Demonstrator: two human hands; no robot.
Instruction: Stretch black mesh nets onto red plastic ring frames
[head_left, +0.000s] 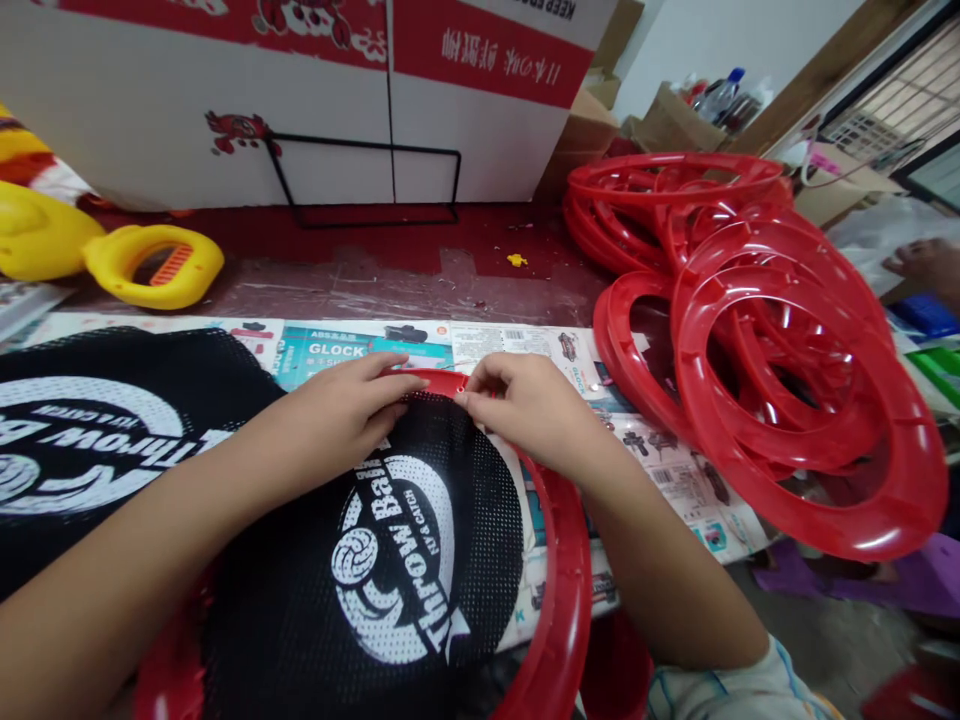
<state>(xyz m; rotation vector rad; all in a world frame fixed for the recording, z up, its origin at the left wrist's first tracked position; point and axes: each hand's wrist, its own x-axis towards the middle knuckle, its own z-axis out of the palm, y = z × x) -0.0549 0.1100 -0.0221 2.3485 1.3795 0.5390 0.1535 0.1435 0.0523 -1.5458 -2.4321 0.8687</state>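
Observation:
A round black mesh net (487, 520) with white "Throw Ball" print lies over a red plastic ring (564, 560) in front of me. My left hand (349, 405) grips the net's far edge against the ring, its fingers reaching along the rim. Just to the right, my right hand (525, 405) pinches the net's edge at the same rim between thumb and forefinger. Small holes show in the rim between the two hands. The near part of the ring runs out of the picture, and the net and my left forearm cover much of its left side.
Another printed black mesh (150, 400) lies at the left. Red rings (810, 350) are heaped at the right. A yellow toy part (154, 268), a black wire frame (364, 145) and a large carton (187, 100) stand behind. Another person's hand (926, 262) shows at the far right.

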